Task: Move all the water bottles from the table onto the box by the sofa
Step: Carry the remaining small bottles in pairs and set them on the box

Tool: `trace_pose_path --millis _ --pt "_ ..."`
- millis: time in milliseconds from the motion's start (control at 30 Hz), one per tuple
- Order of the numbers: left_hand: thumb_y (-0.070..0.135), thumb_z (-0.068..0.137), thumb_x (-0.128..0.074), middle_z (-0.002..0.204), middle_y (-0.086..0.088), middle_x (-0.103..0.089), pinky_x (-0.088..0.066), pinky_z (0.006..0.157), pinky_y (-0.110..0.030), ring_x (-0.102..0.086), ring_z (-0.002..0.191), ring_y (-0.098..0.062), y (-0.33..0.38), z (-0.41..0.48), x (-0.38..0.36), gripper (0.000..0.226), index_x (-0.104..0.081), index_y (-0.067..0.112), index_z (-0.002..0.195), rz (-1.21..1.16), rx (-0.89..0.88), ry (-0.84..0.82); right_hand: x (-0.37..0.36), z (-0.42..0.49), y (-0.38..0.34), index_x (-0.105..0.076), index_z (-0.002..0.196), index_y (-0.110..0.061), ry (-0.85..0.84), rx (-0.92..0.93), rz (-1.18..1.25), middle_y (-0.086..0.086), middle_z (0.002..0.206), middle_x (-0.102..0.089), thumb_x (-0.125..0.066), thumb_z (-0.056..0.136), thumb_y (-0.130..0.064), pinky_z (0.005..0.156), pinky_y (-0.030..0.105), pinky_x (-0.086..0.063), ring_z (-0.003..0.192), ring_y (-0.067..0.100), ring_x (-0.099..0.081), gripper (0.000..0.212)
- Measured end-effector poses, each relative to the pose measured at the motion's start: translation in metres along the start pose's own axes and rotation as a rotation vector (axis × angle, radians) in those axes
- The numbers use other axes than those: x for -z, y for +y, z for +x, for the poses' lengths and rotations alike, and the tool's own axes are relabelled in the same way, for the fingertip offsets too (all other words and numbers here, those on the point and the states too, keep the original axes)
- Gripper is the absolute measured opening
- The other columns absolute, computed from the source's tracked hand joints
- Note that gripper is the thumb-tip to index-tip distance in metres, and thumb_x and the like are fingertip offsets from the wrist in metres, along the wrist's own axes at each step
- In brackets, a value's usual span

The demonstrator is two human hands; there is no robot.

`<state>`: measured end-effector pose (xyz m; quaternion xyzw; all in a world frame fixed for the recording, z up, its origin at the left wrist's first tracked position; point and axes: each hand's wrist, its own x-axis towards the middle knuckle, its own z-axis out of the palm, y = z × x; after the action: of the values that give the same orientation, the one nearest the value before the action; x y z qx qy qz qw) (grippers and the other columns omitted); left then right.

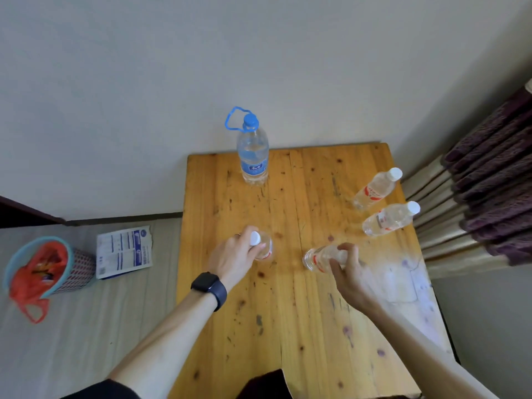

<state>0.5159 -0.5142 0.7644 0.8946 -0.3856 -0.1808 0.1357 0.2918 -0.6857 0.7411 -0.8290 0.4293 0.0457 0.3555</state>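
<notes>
left bottle (266, 249): small, clear, white cap, upright on the near half of the tabletop (288, 326).
left hand (236, 257): fingers curled round the left bottle just under its cap, with a dark watch (210, 286) on the wrist.
right bottle (318, 257): small, clear, red label, tipped over with its base toward the left bottle. It is blurred, so I cannot tell whether it touches the wood.
right hand (351, 272): clamped round the upper end of the right bottle.
far edge bottle (377, 188): small, white cap, standing near the tabletop's right edge.
near edge bottle (388, 220): same kind, just beside the far edge bottle.
big bottle (252, 151): blue cap and loop handle, upright at the far edge by the wall.
floor, left of the table: a basket (83, 266) holding a red bag (43, 269), and a printed packet (123, 251) just beside it.
right side: a dark striped curtain (489, 182).
</notes>
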Motion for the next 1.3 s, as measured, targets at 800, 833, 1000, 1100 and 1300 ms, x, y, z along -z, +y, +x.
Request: trace_pose_path --millis 800,833,1000,1100,1300 --pt "0.056 0.076 -0.075 0.158 0.021 -0.022 -0.051 0.098 -0.036 -0.042 0.133 -0.008 0.000 -0.054 -0.084 0.077 -0.039 0.045 0.143 -0.284 0.007 -0.308 -0.071 -0.048 -0.004 -0.042 0.141 -0.032 -0.028 0.011 0.188 -0.005 0.136 -0.053 -0.065 0.092 -0.052 0.078 0.033 -0.048 0.110 0.024 -0.062 0.058" --pt "0.052 0.076 -0.079 0.160 0.023 -0.017 -0.052 0.097 -0.036 -0.042 0.133 -0.007 0.000 -0.052 -0.084 0.079 -0.038 0.049 0.143 -0.296 0.026 -0.329 -0.072 -0.045 -0.002 -0.041 0.141 -0.034 -0.051 0.001 0.209 -0.005 0.138 -0.053 -0.064 0.090 -0.056 0.081 0.031 -0.047 0.112 0.023 -0.061 0.060" --pt "0.045 0.073 -0.080 0.158 0.020 -0.027 -0.055 0.084 -0.033 -0.049 0.129 -0.012 0.004 -0.041 -0.091 0.070 -0.046 0.045 0.133 -0.330 0.102 -0.369 -0.070 -0.031 0.000 -0.045 0.131 -0.042 -0.103 -0.020 0.246 -0.010 0.133 -0.056 -0.070 0.081 -0.045 0.081 0.031 -0.048 0.106 0.021 -0.061 0.056" --pt "0.041 0.070 -0.079 0.128 0.015 -0.055 -0.057 0.064 -0.034 -0.062 0.096 -0.012 0.014 -0.042 -0.096 0.064 -0.044 0.044 0.123 -0.407 0.147 -0.355 -0.074 -0.029 0.000 -0.046 0.129 -0.041 -0.103 -0.043 0.256 -0.009 0.129 -0.056 -0.069 0.076 -0.045 0.085 0.036 -0.051 0.105 0.023 -0.061 0.058" --pt "0.055 0.064 -0.078 0.105 0.016 -0.066 -0.051 0.059 -0.024 -0.065 0.084 -0.006 0.012 -0.046 -0.102 0.067 -0.045 0.048 0.122 -0.426 0.210 -0.339 -0.085 -0.026 0.006 -0.047 0.124 -0.042 -0.070 -0.071 0.308 -0.012 0.120 -0.058 -0.075 0.067 -0.052 0.081 0.035 -0.053 0.099 0.017 -0.061 0.064"
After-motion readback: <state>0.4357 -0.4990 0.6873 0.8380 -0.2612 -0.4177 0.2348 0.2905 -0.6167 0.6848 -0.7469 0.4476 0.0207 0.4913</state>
